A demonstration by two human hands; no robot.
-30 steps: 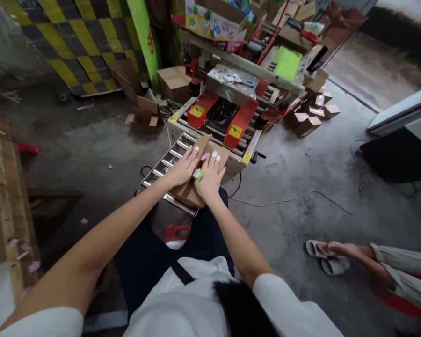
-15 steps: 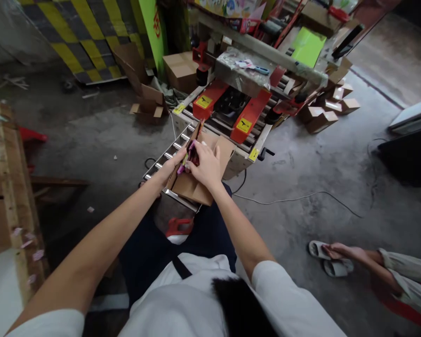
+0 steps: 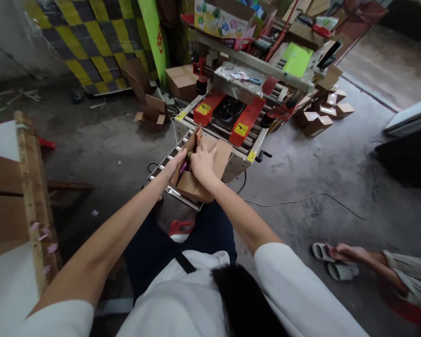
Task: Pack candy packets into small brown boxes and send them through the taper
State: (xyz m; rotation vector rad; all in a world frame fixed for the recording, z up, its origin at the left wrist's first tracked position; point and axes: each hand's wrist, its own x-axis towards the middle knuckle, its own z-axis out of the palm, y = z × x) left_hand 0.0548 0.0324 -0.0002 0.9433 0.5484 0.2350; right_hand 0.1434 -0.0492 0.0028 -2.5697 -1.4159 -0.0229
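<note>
A small brown cardboard box (image 3: 191, 185) sits on the metal rollers (image 3: 168, 164) at the near end of a carton-sealing machine (image 3: 231, 117). Its flaps stand open. My left hand (image 3: 174, 164) grips the raised left flap, with pink items just inside it. My right hand (image 3: 202, 164) reaches into the box with curled fingers; what they hold is hidden. Both forearms stretch forward from the bottom of the head view.
Red guide plates (image 3: 245, 120) sit on the machine, with shelves of boxes and clutter behind. Loose cartons (image 3: 317, 122) lie on the concrete floor to the right, a cable (image 3: 301, 200) runs across it. Another person's sandalled foot (image 3: 331, 257) is at lower right. A wooden pallet (image 3: 28, 187) stands left.
My hands lay flat on the closed flaps a second ago. The flaps have since opened, the left one stands up, and my right hand has moved inside the box.
</note>
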